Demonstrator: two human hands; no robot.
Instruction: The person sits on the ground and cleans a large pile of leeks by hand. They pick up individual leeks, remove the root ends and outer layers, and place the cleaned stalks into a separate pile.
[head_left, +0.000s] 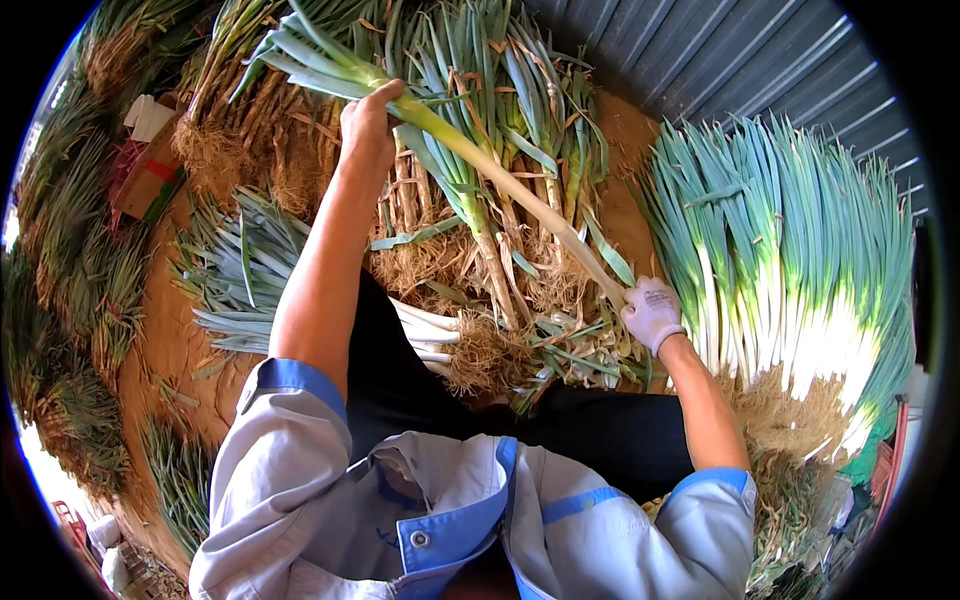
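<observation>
A long green onion (525, 196) runs diagonally between my two hands. My bare left hand (369, 124) grips it just below its green leaves. At its lower end, my right hand (652, 309), in a pale glove, closes around the stalk and hides the root end. Beneath it lie untrimmed green onions (495, 270) with brown outer skins and dry roots. White-stalked green onions (427, 330) lie beside my left thigh, their roots pointing right. Peeled scraps (592, 349) are scattered near my right hand.
A dense row of cleaned green onions (780, 277) leans against a corrugated metal wall (705, 56) at the right. More bundles (75, 225) line the left side, near a cardboard box (146, 180). Brown floor (172, 300) shows between the piles.
</observation>
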